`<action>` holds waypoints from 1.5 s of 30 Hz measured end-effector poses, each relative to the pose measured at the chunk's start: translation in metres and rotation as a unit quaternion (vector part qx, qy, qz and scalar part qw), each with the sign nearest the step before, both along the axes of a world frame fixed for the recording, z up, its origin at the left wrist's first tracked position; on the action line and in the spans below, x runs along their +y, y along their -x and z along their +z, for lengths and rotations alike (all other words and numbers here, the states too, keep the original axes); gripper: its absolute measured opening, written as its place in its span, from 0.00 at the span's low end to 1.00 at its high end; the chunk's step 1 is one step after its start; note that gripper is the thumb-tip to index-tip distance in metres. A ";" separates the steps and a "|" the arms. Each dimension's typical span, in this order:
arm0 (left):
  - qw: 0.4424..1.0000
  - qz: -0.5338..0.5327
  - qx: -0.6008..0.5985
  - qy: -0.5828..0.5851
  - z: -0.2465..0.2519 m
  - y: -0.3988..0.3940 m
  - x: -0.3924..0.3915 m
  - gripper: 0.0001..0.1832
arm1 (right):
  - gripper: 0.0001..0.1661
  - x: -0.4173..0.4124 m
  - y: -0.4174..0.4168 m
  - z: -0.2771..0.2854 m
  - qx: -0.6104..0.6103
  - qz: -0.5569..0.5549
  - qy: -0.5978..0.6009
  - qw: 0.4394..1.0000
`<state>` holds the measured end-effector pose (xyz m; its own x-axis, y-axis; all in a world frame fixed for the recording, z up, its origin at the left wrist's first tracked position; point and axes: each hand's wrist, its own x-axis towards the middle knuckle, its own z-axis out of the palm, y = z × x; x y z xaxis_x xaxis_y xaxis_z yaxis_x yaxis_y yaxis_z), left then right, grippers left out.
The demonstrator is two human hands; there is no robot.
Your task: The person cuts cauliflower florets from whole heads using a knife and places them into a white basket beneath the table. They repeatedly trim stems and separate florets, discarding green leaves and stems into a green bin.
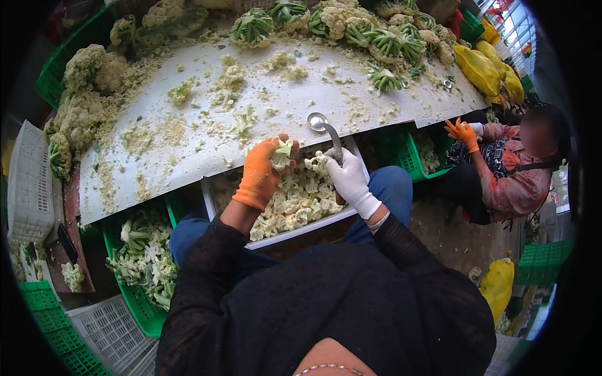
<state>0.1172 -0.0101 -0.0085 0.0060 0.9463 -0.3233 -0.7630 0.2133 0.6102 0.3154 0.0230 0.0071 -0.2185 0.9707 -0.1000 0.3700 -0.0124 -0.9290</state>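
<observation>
My left hand [261, 171], in an orange knit glove, grips a pale cauliflower piece [281, 155] at the table's front edge. Beside it my right hand [349, 178], in a white glove, holds a metal tool [334, 138] with a curved grey shank. A shiny round cup [317, 121] shows at the tool's far end, over the white tabletop. At the right fingertips is a small cauliflower floret [318, 161]; whether it is pinched or only touched, I cannot tell. Below both hands, a white-rimmed tray [301, 230] between my knees holds many cut florets [301, 207].
Cauliflower heads [385, 42] line the far side of the white table [155, 94], which bears crumbs and scraps. A green crate [155, 324] of leafy stems stands at my left knee. To the right sits a co-worker [512, 164] in gloves, near another green crate [414, 160].
</observation>
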 end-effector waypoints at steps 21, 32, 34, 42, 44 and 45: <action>0.997 -0.053 -0.031 -0.043 -0.011 -0.015 -0.001 0.46 | 0.14 -0.028 0.036 -0.047 -0.054 0.159 -0.189 0.968; 0.940 -0.124 0.317 0.036 -0.041 -0.025 -0.023 0.58 | 0.14 -0.016 -0.014 -0.041 -0.148 0.150 0.190 0.959; 0.907 -0.092 0.407 0.059 -0.038 -0.022 -0.017 0.55 | 0.14 0.009 -0.014 -0.037 -0.100 0.115 0.270 0.951; 0.964 -0.067 0.255 0.032 -0.014 0.002 0.004 0.32 | 0.22 0.200 0.026 -0.049 -0.090 0.018 0.047 0.995; 0.960 -0.076 0.267 0.029 -0.006 0.006 0.006 0.33 | 0.24 0.249 0.048 -0.062 -0.184 0.004 -0.144 0.972; 0.961 -0.087 0.262 0.023 -0.002 0.009 0.008 0.33 | 0.24 0.268 0.061 -0.069 -0.225 -0.013 -0.231 0.946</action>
